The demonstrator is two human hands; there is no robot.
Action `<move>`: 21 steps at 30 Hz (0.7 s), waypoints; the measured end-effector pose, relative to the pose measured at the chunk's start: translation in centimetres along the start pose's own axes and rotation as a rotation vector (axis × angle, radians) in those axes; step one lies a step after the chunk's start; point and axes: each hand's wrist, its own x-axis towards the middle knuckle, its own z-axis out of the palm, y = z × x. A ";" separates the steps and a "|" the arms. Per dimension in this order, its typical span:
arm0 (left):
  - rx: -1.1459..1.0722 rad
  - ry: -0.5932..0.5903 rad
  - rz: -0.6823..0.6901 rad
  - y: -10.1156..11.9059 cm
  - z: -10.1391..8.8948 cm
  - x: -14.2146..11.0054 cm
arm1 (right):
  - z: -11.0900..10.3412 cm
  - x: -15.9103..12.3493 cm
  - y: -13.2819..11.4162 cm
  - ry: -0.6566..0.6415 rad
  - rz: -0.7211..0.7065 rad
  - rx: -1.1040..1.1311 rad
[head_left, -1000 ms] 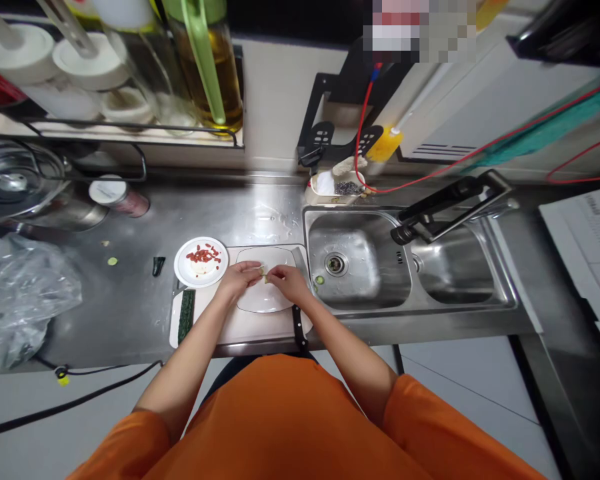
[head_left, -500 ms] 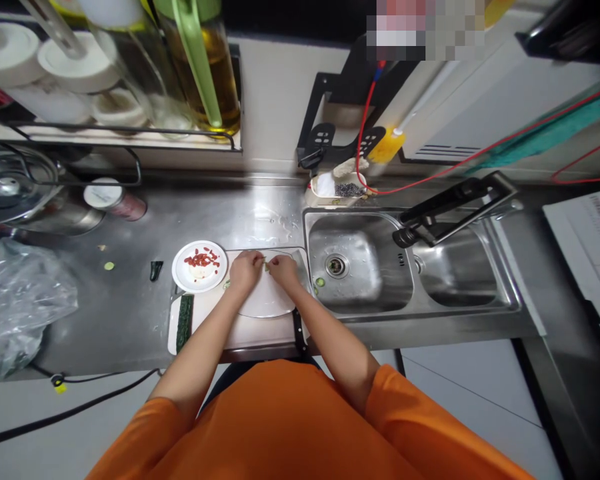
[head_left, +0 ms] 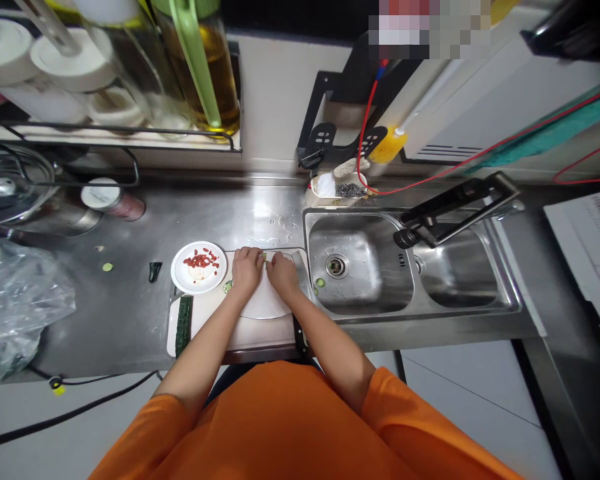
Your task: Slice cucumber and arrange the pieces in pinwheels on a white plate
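Both of my hands meet above a round plate (head_left: 263, 305) lying on a white cutting board (head_left: 215, 333). Between the fingertips shows a small pale green piece (head_left: 264, 256), perhaps cucumber. My left hand (head_left: 247, 272) is closed at its left side, and my right hand (head_left: 283, 275) pinches from the right; the exact grip is too small to see. Cut cucumber bits (head_left: 227, 287) lie beside my left hand. A length of dark green cucumber (head_left: 183, 327) rests along the board's left edge. A black knife handle (head_left: 300, 333) sticks out by my right wrist.
Red berries lie on a white plate (head_left: 179, 273) at the board's upper left. A cucumber end (head_left: 155, 271) is on the counter (head_left: 130, 320). The sink (head_left: 370, 267) is to the right, below a black faucet (head_left: 440, 207). A plastic bag (head_left: 25, 307) sits far left.
My fingers have shifted slightly, the left ones spreading flatter over the plate and the right ones curling in more. The pale green piece stays between my hands.
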 end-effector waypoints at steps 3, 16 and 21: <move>0.000 -0.027 0.031 0.0 -0.1 -0.1 | 0.2 -0.8 0.4 0.059 -0.115 -0.047; 0.033 0.003 0.016 -0.1 0.7 -0.6 | 2.8 -4.0 2.6 0.113 -0.423 -0.252; 0.055 0.013 0.018 -0.1 0.7 -0.6 | 2.9 -3.8 2.7 0.107 -0.433 -0.264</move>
